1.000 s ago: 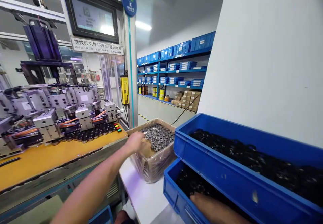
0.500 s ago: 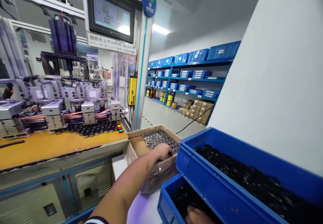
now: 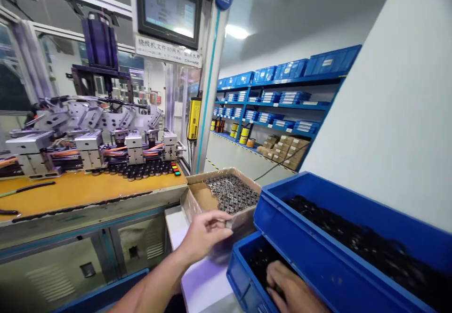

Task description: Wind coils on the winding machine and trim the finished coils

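My left hand [image 3: 208, 232] is in front of the near wall of a plastic-lined cardboard box [image 3: 199, 200]. Its thumb and fingers are curled around a small grey metal part [image 3: 229, 224], mostly covered by the fingertips. Many small metal parts [image 3: 233, 193] lie packed inside the box, with bare cardboard on the left. My right hand [image 3: 287, 282] reaches into the lower blue bin [image 3: 242, 275], over dark parts [image 3: 259, 259]. Its fingers are bent together, and what they grip is hidden. An upper blue bin [image 3: 318, 244], full of black ring-like parts [image 3: 349, 233], overlaps the lower one.
To the left stands a machine [image 3: 90, 148] with an orange worktop [image 3: 88, 190], where rows of small black round parts [image 3: 141, 171] sit. A screen [image 3: 169, 9] hangs above. Blue shelving [image 3: 278, 84] with bins is behind, and a white wall [image 3: 399, 124] rises at right.
My left hand has come out of the metal parts, back toward me over the box's near edge. My right hand has risen into fuller view in the lower bin. The machine's upper plates have tilted.
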Demonstrator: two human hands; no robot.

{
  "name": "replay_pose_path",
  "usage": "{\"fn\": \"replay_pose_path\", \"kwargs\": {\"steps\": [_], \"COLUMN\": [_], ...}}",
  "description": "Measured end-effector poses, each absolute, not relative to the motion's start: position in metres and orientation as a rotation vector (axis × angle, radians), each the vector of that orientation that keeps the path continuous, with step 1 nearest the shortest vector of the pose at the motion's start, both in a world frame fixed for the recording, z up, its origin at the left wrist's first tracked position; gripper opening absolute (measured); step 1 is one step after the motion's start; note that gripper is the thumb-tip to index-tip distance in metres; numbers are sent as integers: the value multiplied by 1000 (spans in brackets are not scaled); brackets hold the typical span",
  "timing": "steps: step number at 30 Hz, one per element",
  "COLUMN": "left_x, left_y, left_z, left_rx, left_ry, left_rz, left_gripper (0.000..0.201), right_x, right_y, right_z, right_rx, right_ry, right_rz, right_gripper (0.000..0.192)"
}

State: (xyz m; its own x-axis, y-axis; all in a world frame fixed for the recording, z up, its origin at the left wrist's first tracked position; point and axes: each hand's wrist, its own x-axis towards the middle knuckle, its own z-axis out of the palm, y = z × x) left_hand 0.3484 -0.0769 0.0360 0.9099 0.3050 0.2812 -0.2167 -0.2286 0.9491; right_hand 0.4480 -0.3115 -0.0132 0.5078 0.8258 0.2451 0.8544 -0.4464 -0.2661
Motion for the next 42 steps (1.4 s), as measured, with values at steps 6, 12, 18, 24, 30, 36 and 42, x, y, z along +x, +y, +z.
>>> {"fn": "replay_pose_path", "kwargs": {"steps": [6,12,18,24,30,36,42], "left_x": [277,258,247,250,248,234,233], "left_y": [-83,-86,-97,-108,-109,-108,-112], "left_z": [39,44,36,34,31,38,32], "left_rx": [1425,1274,1219,1120,1209,1374,1244], "left_ry": [12,-22,10,21,0,-20,34], "left_rz": [398,371,303,237,324,455,358], "left_gripper": [36,32,32,33,32,34,32], "right_x": [402,361,355,354,349,346,347], "right_y": [-281,-257,-259,-263,-261,-263,-263], "right_z": [49,65,52,51,50,53,51], "right_rx": [-1764,-1555,-1517,-1480,-1380,-1425,-1400], "right_ry": [-1529,-1591,-1629,-1639,-1566,-1636,-1691], "right_rz": [-571,-489,-516,-535,-499,-458,-543], "right_gripper": [11,11,9,11,27,24,17]}}
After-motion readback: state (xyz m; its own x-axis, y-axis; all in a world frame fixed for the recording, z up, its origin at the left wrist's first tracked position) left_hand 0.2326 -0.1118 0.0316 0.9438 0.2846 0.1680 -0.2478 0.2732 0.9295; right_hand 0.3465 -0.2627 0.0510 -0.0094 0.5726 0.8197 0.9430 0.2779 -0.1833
